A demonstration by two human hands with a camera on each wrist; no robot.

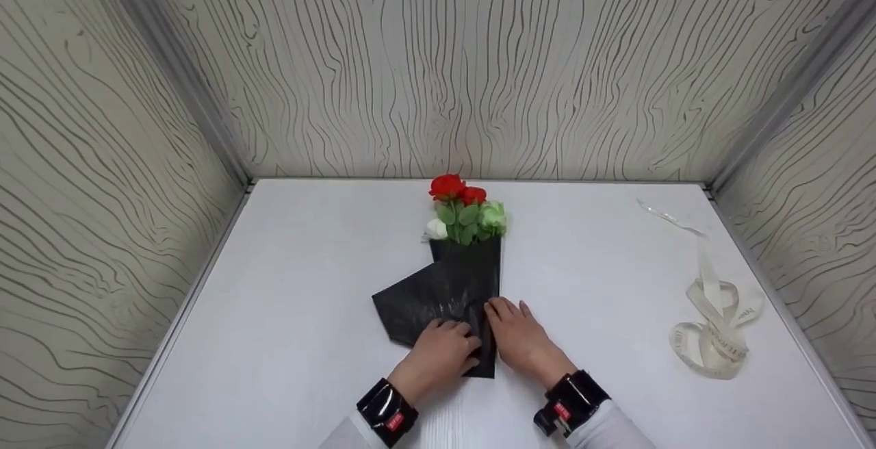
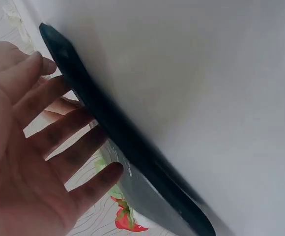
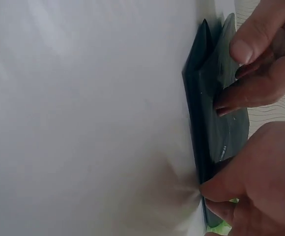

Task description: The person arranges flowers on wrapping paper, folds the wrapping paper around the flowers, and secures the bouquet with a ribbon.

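A bouquet lies on the white table, partly wrapped in black wrapping paper (image 1: 465, 274). Red roses (image 1: 447, 187), a pale green flower (image 1: 493, 216), a white flower (image 1: 436, 229) and green leaves stick out at its far end. My left hand (image 1: 441, 353) lies over the lower part of the paper; in the left wrist view its fingers (image 2: 73, 132) are spread and fairly straight, tips at the paper. At the paper's right edge, my right hand (image 1: 523, 336) pinches it; the right wrist view shows the thumb (image 3: 221, 184) and fingertips close together there. A paper flap spreads left.
A loose cream ribbon (image 1: 715, 346) with printed letters lies in loops at the right of the table (image 1: 287, 298), one end trailing toward the back. Wood-patterned walls (image 1: 438, 66) enclose the table at the back and both sides.
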